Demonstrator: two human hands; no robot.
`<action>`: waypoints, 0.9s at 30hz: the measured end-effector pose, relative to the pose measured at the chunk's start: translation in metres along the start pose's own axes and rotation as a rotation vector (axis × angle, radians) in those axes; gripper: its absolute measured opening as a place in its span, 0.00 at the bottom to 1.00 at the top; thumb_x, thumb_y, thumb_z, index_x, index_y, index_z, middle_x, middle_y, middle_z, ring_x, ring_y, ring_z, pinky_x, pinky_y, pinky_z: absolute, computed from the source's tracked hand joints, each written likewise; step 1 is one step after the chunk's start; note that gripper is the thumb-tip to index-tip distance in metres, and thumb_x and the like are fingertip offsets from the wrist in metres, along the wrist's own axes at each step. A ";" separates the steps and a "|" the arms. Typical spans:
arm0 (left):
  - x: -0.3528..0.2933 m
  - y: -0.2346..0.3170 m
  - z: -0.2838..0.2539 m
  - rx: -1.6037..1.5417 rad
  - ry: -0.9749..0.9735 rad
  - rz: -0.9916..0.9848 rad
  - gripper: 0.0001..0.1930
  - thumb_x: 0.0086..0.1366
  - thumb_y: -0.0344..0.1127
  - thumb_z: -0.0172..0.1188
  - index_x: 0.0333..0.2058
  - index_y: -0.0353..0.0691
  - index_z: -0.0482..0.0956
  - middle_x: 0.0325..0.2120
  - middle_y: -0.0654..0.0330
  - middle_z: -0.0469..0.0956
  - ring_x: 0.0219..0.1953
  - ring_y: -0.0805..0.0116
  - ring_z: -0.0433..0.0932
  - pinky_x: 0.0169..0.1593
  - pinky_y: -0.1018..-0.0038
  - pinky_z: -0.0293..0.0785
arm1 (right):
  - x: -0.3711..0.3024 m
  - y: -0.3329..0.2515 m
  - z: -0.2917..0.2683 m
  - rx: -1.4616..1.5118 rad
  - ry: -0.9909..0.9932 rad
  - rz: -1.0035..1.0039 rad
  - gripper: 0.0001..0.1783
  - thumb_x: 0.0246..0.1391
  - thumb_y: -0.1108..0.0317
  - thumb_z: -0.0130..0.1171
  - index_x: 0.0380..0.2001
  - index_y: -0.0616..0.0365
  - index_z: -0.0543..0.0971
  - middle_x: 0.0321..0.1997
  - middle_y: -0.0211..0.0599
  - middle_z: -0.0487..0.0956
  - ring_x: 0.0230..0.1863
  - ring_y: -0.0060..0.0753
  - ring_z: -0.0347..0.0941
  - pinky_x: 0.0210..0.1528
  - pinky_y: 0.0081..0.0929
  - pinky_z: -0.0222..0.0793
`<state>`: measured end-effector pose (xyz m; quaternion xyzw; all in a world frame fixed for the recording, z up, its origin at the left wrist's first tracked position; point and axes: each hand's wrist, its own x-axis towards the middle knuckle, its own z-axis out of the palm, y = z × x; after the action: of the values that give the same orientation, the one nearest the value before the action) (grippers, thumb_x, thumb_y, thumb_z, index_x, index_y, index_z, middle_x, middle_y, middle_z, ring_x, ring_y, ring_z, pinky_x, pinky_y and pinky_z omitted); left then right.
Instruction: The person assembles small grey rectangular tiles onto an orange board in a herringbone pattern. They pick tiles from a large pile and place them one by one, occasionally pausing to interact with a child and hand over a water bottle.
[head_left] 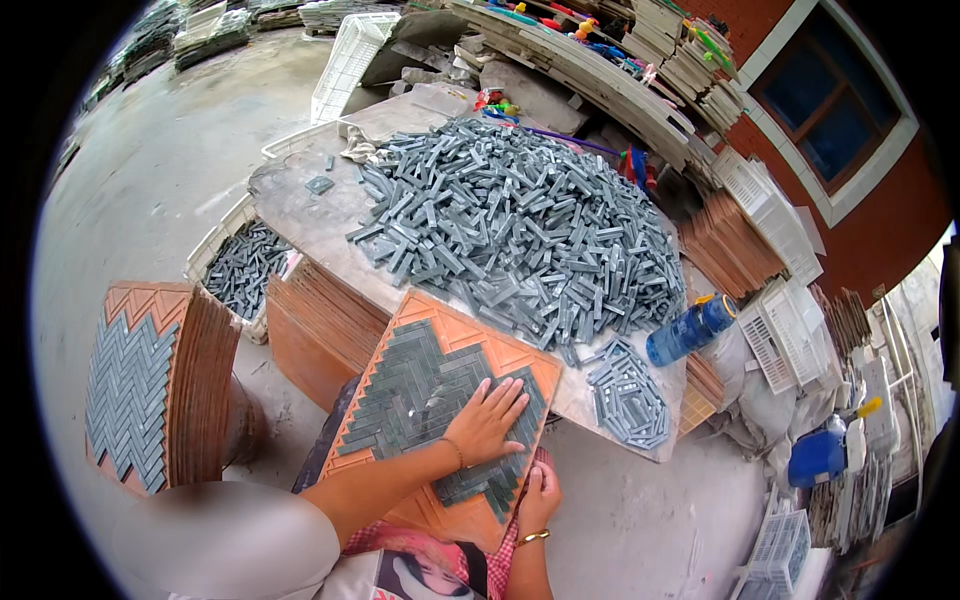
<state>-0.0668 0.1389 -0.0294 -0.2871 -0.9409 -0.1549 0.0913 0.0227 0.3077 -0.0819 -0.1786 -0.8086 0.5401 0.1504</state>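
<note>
An orange tile-laying tray [420, 308] with herringbone ridges rests tilted across my lap, leaning toward the table. Dark grey-green stone strips [405, 385] fill much of its middle in a herringbone pattern, while the top right and lower left parts show bare orange. My left hand [490, 420] lies flat on the strips with fingers stretched out. At the tray's lower right edge, my right hand [540, 497] is closed with the thumb up, gripping that edge; some of its fingers are hidden.
A big heap of loose stone strips [520, 220] covers the table [300, 215]. A blue bottle [692, 330] stands at its right, beside a small ring-shaped pile of strips [628, 395]. Left are a basket of strips [222, 215] and a stack of orange trays [205, 390], the top one filled.
</note>
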 end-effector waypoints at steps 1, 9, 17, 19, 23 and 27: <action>-0.006 0.013 0.001 -0.033 -0.018 0.046 0.42 0.56 0.64 0.45 0.60 0.34 0.55 0.62 0.50 0.51 0.65 0.57 0.48 0.65 0.56 0.42 | 0.001 0.003 -0.001 0.016 -0.003 0.034 0.12 0.55 0.67 0.51 0.36 0.66 0.77 0.33 0.39 0.79 0.34 0.30 0.74 0.39 0.26 0.70; -0.065 0.056 -0.001 -0.113 -0.202 0.332 0.43 0.58 0.63 0.43 0.62 0.35 0.49 0.64 0.54 0.48 0.66 0.62 0.47 0.64 0.59 0.44 | 0.003 0.005 -0.006 -0.096 0.070 -0.298 0.11 0.58 0.68 0.48 0.35 0.64 0.76 0.30 0.32 0.76 0.24 0.17 0.69 0.27 0.17 0.68; -0.118 0.032 0.016 -0.376 -0.347 0.649 0.32 0.62 0.53 0.44 0.59 0.38 0.58 0.61 0.55 0.56 0.64 0.62 0.53 0.64 0.59 0.49 | -0.003 -0.004 -0.010 0.255 -0.001 0.078 0.11 0.57 0.69 0.48 0.37 0.65 0.75 0.30 0.38 0.78 0.27 0.22 0.72 0.26 0.19 0.68; -0.125 0.010 0.002 -0.565 -0.471 0.716 0.26 0.63 0.48 0.47 0.57 0.40 0.64 0.59 0.56 0.61 0.62 0.61 0.58 0.64 0.59 0.52 | 0.001 -0.009 -0.014 0.323 0.029 0.103 0.12 0.57 0.69 0.48 0.38 0.66 0.75 0.31 0.40 0.78 0.29 0.25 0.73 0.30 0.22 0.70; -0.138 -0.037 -0.044 -0.529 -0.041 0.304 0.24 0.59 0.38 0.55 0.55 0.41 0.66 0.57 0.56 0.64 0.60 0.59 0.61 0.63 0.59 0.55 | 0.020 -0.050 0.004 -0.147 -0.074 -0.461 0.17 0.56 0.67 0.49 0.46 0.67 0.71 0.44 0.48 0.75 0.42 0.42 0.73 0.44 0.35 0.69; -0.120 -0.084 -0.064 -0.034 0.048 -0.243 0.35 0.56 0.45 0.57 0.59 0.40 0.58 0.61 0.55 0.55 0.64 0.58 0.52 0.64 0.56 0.48 | 0.030 -0.081 0.040 -0.545 -0.229 -0.871 0.33 0.55 0.52 0.50 0.55 0.68 0.63 0.61 0.54 0.61 0.59 0.57 0.59 0.58 0.47 0.55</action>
<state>-0.0111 -0.0107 -0.0211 -0.1686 -0.9636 -0.1874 0.0893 -0.0315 0.2596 -0.0206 0.2016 -0.9302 0.2138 0.2199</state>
